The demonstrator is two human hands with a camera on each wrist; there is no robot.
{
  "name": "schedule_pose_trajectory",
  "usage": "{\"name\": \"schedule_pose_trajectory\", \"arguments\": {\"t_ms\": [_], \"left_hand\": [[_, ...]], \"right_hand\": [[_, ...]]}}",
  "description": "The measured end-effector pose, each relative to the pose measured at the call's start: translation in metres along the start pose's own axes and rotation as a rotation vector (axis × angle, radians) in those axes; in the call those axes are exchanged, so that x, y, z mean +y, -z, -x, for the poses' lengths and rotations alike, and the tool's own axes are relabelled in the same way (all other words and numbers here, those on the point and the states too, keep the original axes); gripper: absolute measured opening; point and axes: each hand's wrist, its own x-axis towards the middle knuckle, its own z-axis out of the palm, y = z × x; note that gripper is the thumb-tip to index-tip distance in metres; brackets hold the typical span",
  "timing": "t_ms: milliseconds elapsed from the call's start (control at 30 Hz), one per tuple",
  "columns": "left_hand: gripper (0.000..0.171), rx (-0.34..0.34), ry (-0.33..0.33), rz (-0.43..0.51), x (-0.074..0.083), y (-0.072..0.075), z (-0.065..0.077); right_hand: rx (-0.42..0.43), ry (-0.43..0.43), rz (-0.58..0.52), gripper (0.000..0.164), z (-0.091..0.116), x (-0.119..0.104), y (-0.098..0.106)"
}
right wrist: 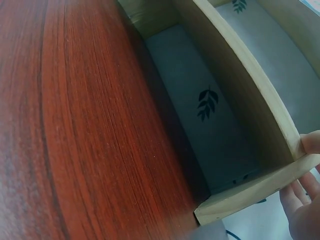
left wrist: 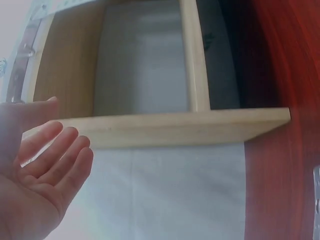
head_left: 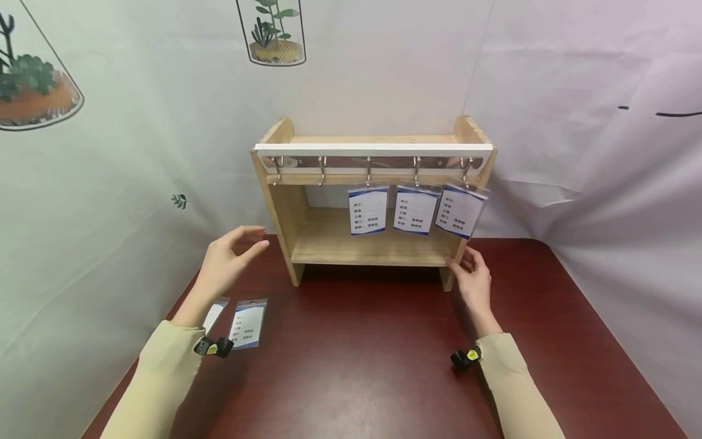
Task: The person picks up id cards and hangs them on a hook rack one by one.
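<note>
Right hand (head_left: 473,281) pinches the right side of the pale wooden two-tier shelf (head_left: 329,251), far centre; left hand (head_left: 223,261) loosely spread, empty, so one-sided tugging could skew it, shaking blue-white plastic badges (head_left: 368,211) off silver metal hooks (head_left: 322,169).

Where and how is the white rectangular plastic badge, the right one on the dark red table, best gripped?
Probably pinch the badge by its long right edge, coming low from the right: it lies flat, and a black wrist device crowds its left.
</note>
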Motion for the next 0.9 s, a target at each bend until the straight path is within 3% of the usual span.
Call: {"name": "schedule_pose_trajectory", "arguments": {"t_ms": [467,633,900], "left_hand": [[0.049,-0.043,0.026,-0.082,-0.013,0.015,0.016],[0.055,-0.080,0.074,-0.101,-0.023,0.020,0.023],[0.064,-0.181,0.169,-0.108,-0.051,0.020,0.037]], "right_hand": [[0.013,0.015,-0.011,0.052,-0.002,0.001,0.000],[0.000,0.007,-0.012,0.054,0.000,-0.005,0.001],[0.011,0.006,0.024,0.051,-0.001,0.003,-0.001]]}}
